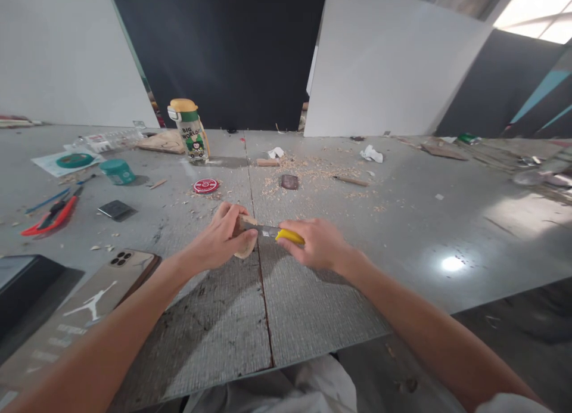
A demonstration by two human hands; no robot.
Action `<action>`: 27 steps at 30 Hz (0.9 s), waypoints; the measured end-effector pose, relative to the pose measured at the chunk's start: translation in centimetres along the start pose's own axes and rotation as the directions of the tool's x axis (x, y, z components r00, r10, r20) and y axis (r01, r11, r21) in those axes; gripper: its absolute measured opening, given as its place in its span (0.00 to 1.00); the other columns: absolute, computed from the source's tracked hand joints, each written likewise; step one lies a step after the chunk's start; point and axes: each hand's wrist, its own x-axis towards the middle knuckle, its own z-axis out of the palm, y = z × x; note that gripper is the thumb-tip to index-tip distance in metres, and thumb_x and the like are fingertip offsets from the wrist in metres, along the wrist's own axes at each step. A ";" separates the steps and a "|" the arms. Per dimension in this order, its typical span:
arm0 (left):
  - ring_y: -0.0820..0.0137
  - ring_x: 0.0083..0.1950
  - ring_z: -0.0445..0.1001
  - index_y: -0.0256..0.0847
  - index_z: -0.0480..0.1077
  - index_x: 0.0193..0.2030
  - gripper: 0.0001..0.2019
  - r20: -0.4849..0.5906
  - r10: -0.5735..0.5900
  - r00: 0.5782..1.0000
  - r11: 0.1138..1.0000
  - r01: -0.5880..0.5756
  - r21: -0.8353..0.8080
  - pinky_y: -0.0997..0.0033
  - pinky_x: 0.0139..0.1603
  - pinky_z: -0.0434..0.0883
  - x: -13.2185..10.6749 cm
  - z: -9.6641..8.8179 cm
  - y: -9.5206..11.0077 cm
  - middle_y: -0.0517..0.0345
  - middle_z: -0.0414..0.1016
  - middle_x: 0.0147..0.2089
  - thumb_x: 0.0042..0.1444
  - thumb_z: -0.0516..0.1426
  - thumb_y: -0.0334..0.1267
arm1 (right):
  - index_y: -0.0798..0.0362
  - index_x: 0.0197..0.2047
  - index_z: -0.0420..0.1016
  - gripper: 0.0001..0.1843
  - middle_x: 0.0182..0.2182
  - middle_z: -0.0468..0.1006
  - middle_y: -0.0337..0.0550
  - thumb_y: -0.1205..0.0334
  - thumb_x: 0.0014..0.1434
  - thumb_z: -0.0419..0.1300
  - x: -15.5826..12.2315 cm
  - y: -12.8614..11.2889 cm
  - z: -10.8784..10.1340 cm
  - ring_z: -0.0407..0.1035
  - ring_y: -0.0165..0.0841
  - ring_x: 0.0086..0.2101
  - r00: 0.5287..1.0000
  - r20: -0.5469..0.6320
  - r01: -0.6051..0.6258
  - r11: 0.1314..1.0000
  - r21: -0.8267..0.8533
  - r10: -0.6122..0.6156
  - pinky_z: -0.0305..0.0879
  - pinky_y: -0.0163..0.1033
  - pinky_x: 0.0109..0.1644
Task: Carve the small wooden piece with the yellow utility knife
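Note:
Near the seam in the grey tabletop, my left hand (229,231) is closed around a small pale piece of wood (245,249), and my fingers cover much of it. My right hand (315,243) grips the yellow handle of a knife (290,235). Its blade points left and meets the wood beside my left thumb; the exact contact is partly hidden. Pale wood shavings (308,170) lie scattered beyond both hands. A round red and white lid (206,186) sits past my left hand, and a dark brown square block (289,182) is farther ahead.
On the left are a phone (111,282), red-handled pliers (56,216), a teal jar (117,171) and a small dark square (115,209). A bottle with a yellow lid (190,130) stands at the back. A thin pointed stick (351,180) and crumpled tissue (372,154) lie right of centre.

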 end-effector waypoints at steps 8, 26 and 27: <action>0.59 0.52 0.62 0.41 0.60 0.49 0.18 -0.021 -0.035 0.999 0.998 0.036 0.047 0.50 0.57 0.62 0.0 0.3 0.5 0.52 0.59 0.47 0.64 0.48 0.53 | 0.48 0.48 0.74 0.17 0.36 0.80 0.42 0.49 0.66 0.51 -0.1 -0.2 -0.2 0.68 0.34 0.32 1.000 -0.002 -0.014 0.999 -0.052 0.014 0.49 0.38 0.34; 0.57 0.54 0.60 0.40 0.58 0.50 0.21 -0.099 -0.141 0.985 0.989 0.144 0.020 0.47 0.59 0.60 -0.2 0.5 0.9 0.50 0.57 0.48 0.60 0.52 0.55 | 0.50 0.48 0.74 0.17 0.35 0.80 0.43 0.49 0.66 0.51 -0.1 -0.3 -0.1 0.68 0.33 0.31 1.000 0.006 -0.018 1.000 -0.007 0.018 0.49 0.37 0.33; 0.57 0.54 0.59 0.40 0.58 0.49 0.21 -0.090 -0.140 0.986 0.990 0.141 0.007 0.47 0.59 0.60 -0.2 0.4 1.0 0.50 0.56 0.48 0.59 0.52 0.55 | 0.50 0.47 0.74 0.17 0.34 0.79 0.42 0.49 0.66 0.51 -0.1 -0.3 -0.1 0.68 0.33 0.31 1.000 0.013 -0.008 1.000 0.004 0.008 0.48 0.37 0.33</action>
